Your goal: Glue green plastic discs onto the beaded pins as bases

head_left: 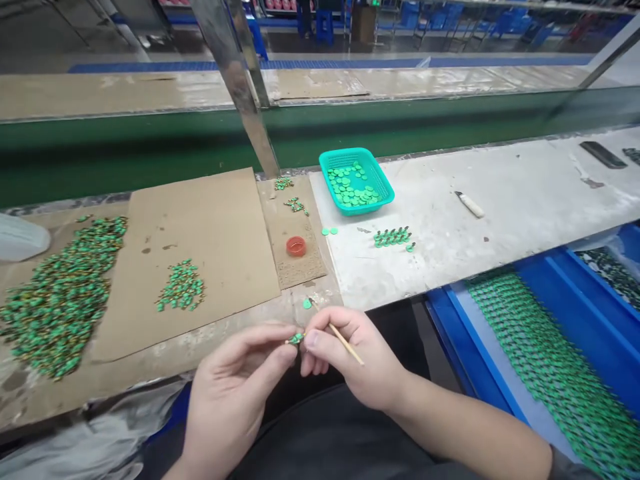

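My left hand (235, 390) pinches a tiny green part (297, 338) between thumb and forefinger at the bench's front edge. My right hand (350, 357) is closed beside it, touching the same part with its fingertips and holding a thin wooden stick (345, 343) that points back toward my wrist. One green disc (307, 304) lies on the bench just above my hands. A small heap of green parts (181, 287) sits on the cardboard sheet (210, 227), and a large heap (60, 293) lies at the far left.
A teal basket (380, 193) holds green discs. A red cap (296, 246) rests on a cardboard strip. A row of upright green parts (393, 237) and a white-handled tool (470, 205) lie on the grey bench. Blue trays (550, 373) of green parts fill the lower right.
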